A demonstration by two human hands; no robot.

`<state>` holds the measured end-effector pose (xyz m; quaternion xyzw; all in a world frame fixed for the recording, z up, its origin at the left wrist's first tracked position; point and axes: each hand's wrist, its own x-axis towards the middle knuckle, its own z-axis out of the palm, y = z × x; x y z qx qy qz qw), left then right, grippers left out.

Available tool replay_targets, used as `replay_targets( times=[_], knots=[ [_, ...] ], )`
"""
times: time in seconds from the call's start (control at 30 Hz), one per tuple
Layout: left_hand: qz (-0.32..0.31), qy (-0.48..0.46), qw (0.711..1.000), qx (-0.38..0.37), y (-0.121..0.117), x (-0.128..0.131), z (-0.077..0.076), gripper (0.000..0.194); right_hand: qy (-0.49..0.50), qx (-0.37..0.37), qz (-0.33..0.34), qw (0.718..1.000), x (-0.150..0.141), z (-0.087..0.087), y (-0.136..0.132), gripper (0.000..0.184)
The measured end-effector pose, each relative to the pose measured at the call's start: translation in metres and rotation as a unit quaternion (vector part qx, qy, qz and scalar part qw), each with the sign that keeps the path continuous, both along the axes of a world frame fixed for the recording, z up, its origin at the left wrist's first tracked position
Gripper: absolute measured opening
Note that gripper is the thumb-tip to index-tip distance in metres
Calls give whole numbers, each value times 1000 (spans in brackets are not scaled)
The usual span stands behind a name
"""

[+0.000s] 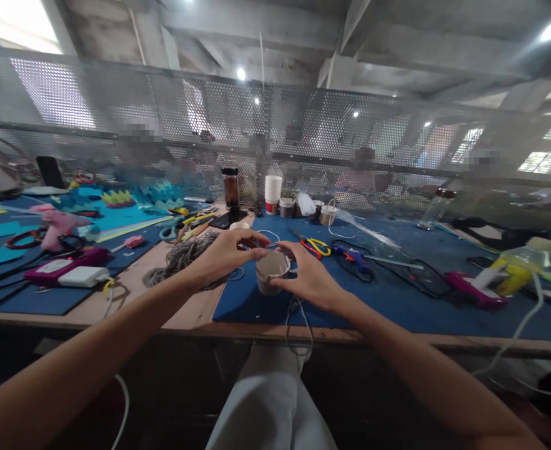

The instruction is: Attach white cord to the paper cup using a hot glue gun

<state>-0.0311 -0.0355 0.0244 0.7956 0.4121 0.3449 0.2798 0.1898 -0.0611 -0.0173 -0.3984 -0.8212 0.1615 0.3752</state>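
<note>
presently, the right hand (309, 275) grips the pale cup (268, 274) from its right side, thumb on the near wall and fingers by the rim, probably to keep it steady. the left hand (240, 245) curls at the opposite rim; whether it pinches something, i cannot tell. the cup is over the blue mat (245, 310), near the front edge of the worktop (186, 317). inside it, only a beige surface shows. farther back, the bottle (231, 190) contains something brown, and white paper cups (273, 186) are stacked, perhaps to save space.

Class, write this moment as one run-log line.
cup: mouth up; left hand: near rim; right hand: holding cup; glue gun: right of cup
</note>
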Motion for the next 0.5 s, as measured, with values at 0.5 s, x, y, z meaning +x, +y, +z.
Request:
replay_targets(
  times=[0.5],
  knots=[
    [-109, -129, 985, -37, -22, 10, -27, 79, 102, 14, 16, 995, 9, 4, -5, 68]
  ],
)
